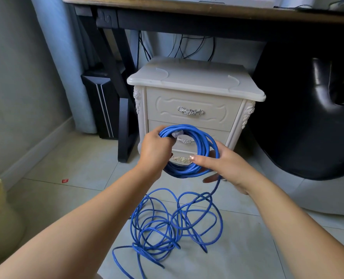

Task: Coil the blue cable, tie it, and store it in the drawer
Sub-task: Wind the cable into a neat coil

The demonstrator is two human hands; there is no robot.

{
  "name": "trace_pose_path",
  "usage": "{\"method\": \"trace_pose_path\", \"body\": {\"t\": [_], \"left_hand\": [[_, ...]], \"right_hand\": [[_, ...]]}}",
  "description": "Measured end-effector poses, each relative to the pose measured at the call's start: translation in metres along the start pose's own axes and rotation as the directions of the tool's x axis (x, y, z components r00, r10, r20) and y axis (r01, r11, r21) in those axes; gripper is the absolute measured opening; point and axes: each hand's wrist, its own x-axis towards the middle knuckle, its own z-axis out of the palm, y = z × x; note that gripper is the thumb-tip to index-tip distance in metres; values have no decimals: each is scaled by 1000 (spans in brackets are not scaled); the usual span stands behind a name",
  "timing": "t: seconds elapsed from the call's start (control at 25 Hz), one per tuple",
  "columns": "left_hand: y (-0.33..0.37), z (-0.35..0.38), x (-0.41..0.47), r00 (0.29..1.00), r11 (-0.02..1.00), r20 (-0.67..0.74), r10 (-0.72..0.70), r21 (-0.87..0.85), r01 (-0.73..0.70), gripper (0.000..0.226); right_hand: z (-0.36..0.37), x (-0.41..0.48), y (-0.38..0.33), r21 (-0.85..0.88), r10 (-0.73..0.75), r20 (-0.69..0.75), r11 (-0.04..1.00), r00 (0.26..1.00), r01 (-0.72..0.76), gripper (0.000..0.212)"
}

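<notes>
As left hand [156, 147] grips, cable coil [184, 170] hangs upright.

Both forearms [110, 200] were bare along their whole visible length, from the frame's lower edge up to the wrists. The left hand [156, 149] and the right hand [227, 166] were likewise bare. One nail [192, 157] on the right hand looked short and glossy.

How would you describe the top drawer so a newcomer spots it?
Below the dark desk stands a cream nightstand. The top drawer sits beneath its tabletop; its silver handle shows whole, while the lower drawers lie partly behind the blue coil.
</notes>
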Motion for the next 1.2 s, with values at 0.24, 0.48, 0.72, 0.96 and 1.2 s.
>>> {"method": "trace_pose_path", "body": {"t": [0.24, 0.48, 0.72, 0.96, 1.2], "left_hand": [[-5, 14, -13, 994, 981, 58, -93, -168, 101, 14], [-8, -14, -1, 832, 988, 545, -104, -38, 149, 60], [-2, -12, -14, 802, 791, 574, 164, 410, -455, 57], [-5, -1, -11, 879, 763, 414, 236, 482, -431, 3], [-3, 0, -4, 981, 997, 178, 79, -7, -79, 9]], "right_hand": [[22, 10, 1, 431, 91, -210, 902, 973, 8, 32], [9, 13, 5, 76, -40, -352, 995, 935, 71, 24], [14, 11, 4, -661, -316, -123, 734, 941, 160, 22], [17, 11, 0, -588, -409, -237, 782, 881, 205, 36], [7, 14, 6, 86, -70, -143, 993, 987, 83, 27]]}}
